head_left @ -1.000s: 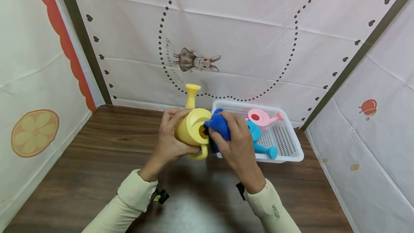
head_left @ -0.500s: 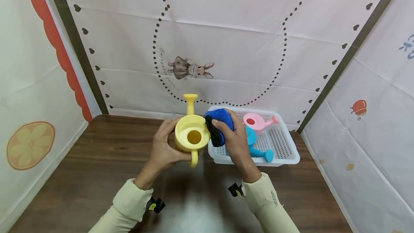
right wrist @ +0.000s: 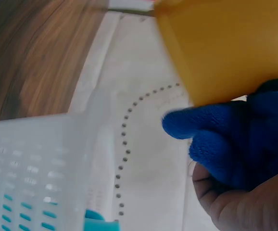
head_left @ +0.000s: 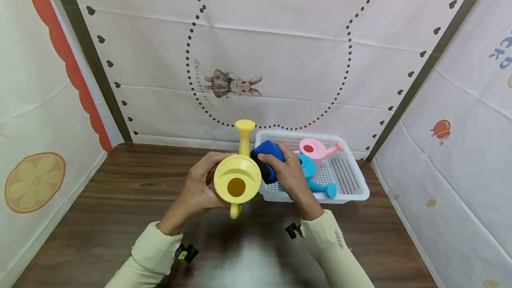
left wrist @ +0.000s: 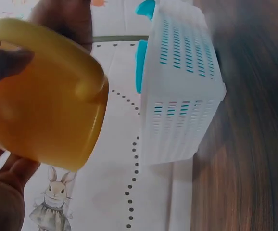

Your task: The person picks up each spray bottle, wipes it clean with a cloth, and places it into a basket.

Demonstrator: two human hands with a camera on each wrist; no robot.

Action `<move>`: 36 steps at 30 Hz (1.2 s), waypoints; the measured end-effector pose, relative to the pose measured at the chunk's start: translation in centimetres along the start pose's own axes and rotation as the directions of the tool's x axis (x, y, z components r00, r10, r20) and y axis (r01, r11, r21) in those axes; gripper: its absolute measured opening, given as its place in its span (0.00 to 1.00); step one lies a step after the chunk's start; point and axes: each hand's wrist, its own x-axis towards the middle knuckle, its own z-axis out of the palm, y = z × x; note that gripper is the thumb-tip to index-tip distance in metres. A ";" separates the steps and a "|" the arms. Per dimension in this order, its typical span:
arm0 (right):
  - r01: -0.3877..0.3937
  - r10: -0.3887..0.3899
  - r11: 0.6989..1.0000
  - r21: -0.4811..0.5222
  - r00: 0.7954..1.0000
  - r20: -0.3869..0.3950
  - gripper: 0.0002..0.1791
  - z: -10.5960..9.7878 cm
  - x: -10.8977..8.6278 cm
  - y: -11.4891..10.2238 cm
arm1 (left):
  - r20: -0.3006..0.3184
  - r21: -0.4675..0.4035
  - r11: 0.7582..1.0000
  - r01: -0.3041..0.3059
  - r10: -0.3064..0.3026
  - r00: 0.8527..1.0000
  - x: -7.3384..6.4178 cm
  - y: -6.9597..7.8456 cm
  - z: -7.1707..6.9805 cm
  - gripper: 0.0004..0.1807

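A yellow toy watering can [head_left: 238, 179] is held up off the table, its round opening facing the head camera and its spout pointing to the back wall. My left hand [head_left: 202, 183] grips it from the left side, fingers around the body and the thumb near the handle. In my right hand [head_left: 291, 174] is a bunched blue cloth [head_left: 269, 151] with a black part, pinched by thumb and fingers beside the can's right side. The right wrist view shows the cloth [right wrist: 225, 134] close against the yellow can [right wrist: 225, 48]; whether they touch is unclear.
A white perforated plastic basket [head_left: 352, 177] stands on the dark wooden table [head_left: 132, 190] at the right. It holds a pink watering can [head_left: 314, 149] and a blue watering can [head_left: 308, 168]. Printed fabric walls [head_left: 280, 57] enclose the table's back and sides.
The cloth has come off the can's rim and moved aside to the right. The left hand has tilted the can, turning its opening more toward the head camera. The head view has shifted a little.
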 end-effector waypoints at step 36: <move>0.107 -0.114 0.982 -0.156 0.993 -0.034 0.28 0.0 -1.4 -2.2 | 0.007 0.053 0.998 -0.035 0.034 0.999 -0.3 -1.0 -0.5 0.54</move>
